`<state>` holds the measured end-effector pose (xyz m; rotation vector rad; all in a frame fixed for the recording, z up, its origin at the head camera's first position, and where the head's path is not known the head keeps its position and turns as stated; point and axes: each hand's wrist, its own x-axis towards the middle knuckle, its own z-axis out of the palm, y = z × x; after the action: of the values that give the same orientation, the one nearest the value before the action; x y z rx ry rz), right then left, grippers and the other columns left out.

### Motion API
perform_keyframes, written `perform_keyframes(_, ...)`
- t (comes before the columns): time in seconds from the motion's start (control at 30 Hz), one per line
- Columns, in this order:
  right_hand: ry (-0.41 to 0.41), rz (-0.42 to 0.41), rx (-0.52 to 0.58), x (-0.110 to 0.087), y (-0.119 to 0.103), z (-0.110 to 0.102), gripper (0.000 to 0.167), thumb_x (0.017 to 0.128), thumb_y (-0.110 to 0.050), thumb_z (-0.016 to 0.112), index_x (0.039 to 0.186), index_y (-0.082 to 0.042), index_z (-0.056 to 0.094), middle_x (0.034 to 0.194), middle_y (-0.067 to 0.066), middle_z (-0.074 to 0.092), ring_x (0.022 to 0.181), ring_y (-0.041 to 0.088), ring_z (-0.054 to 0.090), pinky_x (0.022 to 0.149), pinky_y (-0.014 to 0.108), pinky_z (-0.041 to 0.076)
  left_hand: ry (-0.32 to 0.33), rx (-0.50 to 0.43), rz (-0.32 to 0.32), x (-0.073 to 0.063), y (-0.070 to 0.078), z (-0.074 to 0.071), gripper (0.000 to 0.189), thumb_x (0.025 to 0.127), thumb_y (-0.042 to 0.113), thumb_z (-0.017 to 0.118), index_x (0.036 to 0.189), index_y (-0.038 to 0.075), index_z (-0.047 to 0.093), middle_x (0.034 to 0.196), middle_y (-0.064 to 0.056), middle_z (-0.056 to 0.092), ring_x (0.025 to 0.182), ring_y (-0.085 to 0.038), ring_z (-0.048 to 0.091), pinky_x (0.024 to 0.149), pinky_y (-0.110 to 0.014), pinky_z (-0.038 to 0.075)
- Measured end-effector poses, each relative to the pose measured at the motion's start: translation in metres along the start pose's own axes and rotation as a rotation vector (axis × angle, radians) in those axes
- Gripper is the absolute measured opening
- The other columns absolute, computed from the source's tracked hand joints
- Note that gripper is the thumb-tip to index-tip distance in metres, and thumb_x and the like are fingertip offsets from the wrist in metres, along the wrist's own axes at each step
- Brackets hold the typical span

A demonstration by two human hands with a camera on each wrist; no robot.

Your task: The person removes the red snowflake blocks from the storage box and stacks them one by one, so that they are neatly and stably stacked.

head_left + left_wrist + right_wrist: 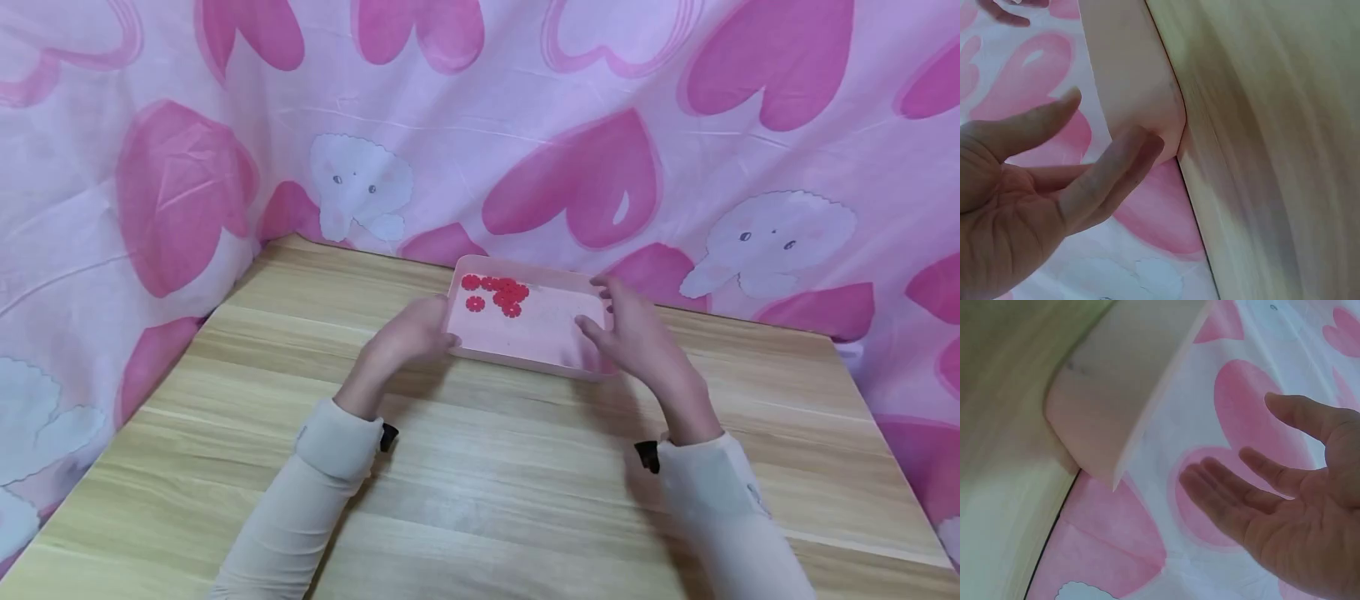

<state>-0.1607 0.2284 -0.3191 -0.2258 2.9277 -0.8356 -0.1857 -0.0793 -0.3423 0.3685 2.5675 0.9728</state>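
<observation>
A shallow pink tray (543, 337) sits near the back of the wooden table. Several small red notched discs (510, 293), like flower-shaped building pieces, lie in its left half, most of them bunched together. At the tray's left end is my left hand (411, 332); in the left wrist view its straight fingertips meet the tray's outer wall (1132, 75), with the thumb held apart. My right hand (641, 337) hovers by the right end with fingers spread. The right wrist view shows a gap between those fingers and the tray wall (1107, 387).
The wooden tabletop (480, 492) stretches from the tray toward me. Behind it and to both sides hangs a pink cloth (442, 158) printed with hearts and white animal faces, meeting the table's back edge just beyond the tray.
</observation>
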Motion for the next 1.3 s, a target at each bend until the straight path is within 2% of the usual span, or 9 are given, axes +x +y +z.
perform_keyframes(0.1,-0.030,0.018,0.007,0.011,-0.001,-0.006,0.061,0.104,-0.025,0.070,0.151,0.004,0.045,0.149,0.030,0.056,0.135,0.050,0.058,0.112,0.064,0.052,-0.032,-0.033,-0.014,0.002,-0.004,-0.005,0.045,0.098,0.003,0.073,0.141,-0.004,0.060,0.131,-0.021,0.069,0.109,-0.032,0.061,0.104,-0.045,0.056)
perform_keyframes(0.2,-0.063,0.029,-0.002,0.022,-0.003,-0.012,0.057,0.104,-0.026,0.070,0.146,0.007,0.048,0.144,0.031,0.059,0.132,0.049,0.061,0.112,0.062,0.053,-0.057,-0.076,-0.026,0.004,-0.008,-0.009,0.047,0.099,0.006,0.073,0.143,-0.005,0.059,0.132,-0.020,0.068,0.111,-0.032,0.062,0.100,-0.043,0.057)
perform_keyframes(0.43,-0.148,0.062,-0.058,0.038,-0.014,-0.024,0.060,0.103,-0.028,0.070,0.147,0.006,0.048,0.146,0.032,0.058,0.135,0.048,0.058,0.113,0.061,0.052,-0.072,-0.128,-0.038,0.009,-0.014,-0.012,0.054,0.101,0.005,0.069,0.151,-0.005,0.051,0.133,-0.021,0.067,0.110,-0.033,0.064,0.090,-0.037,0.060)
perform_keyframes(0.57,-0.167,0.056,-0.110,0.045,-0.023,-0.028,0.059,0.103,-0.027,0.071,0.147,0.005,0.049,0.146,0.032,0.059,0.134,0.048,0.058,0.110,0.062,0.053,-0.068,-0.139,-0.077,0.010,-0.014,-0.013,0.062,0.101,0.003,0.068,0.158,-0.003,0.042,0.133,-0.021,0.065,0.108,-0.033,0.067,0.093,-0.038,0.060)
perform_keyframes(0.7,-0.214,0.034,-0.119,0.058,-0.029,-0.032,0.056,0.102,-0.026,0.071,0.144,0.007,0.053,0.142,0.032,0.062,0.130,0.047,0.061,0.109,0.060,0.054,-0.062,-0.168,-0.090,0.009,-0.016,-0.013,0.063,0.102,0.002,0.067,0.158,-0.001,0.040,0.131,-0.021,0.066,0.107,-0.032,0.068,0.098,-0.041,0.059)
perform_keyframes(0.97,-0.312,0.088,0.025,0.087,-0.027,-0.028,0.051,0.104,-0.020,0.071,0.143,0.008,0.055,0.135,0.029,0.068,0.115,0.044,0.073,0.106,0.053,0.060,-0.049,-0.223,-0.104,0.012,-0.021,-0.011,0.063,0.099,-0.001,0.070,0.155,-0.002,0.042,0.126,-0.022,0.067,0.105,-0.033,0.072,0.095,-0.040,0.062)
perform_keyframes(1.2,-0.389,0.173,0.201,0.106,-0.021,-0.019,0.046,0.105,-0.015,0.069,0.144,0.007,0.057,0.131,0.024,0.069,0.100,0.024,0.078,0.105,0.044,0.061,-0.036,-0.230,-0.089,0.012,-0.023,-0.011,0.062,0.098,-0.003,0.071,0.153,-0.002,0.044,0.121,-0.021,0.070,0.100,-0.030,0.070,0.091,-0.039,0.062)
perform_keyframes(1.3,-0.425,0.220,0.267,0.112,-0.019,-0.012,0.046,0.105,-0.013,0.069,0.145,0.006,0.057,0.133,0.025,0.068,0.101,0.023,0.079,0.105,0.042,0.061,-0.034,-0.251,-0.089,0.012,-0.023,-0.010,0.060,0.098,-0.005,0.070,0.152,-0.003,0.043,0.120,-0.022,0.070,0.099,-0.030,0.071,0.091,-0.038,0.062)
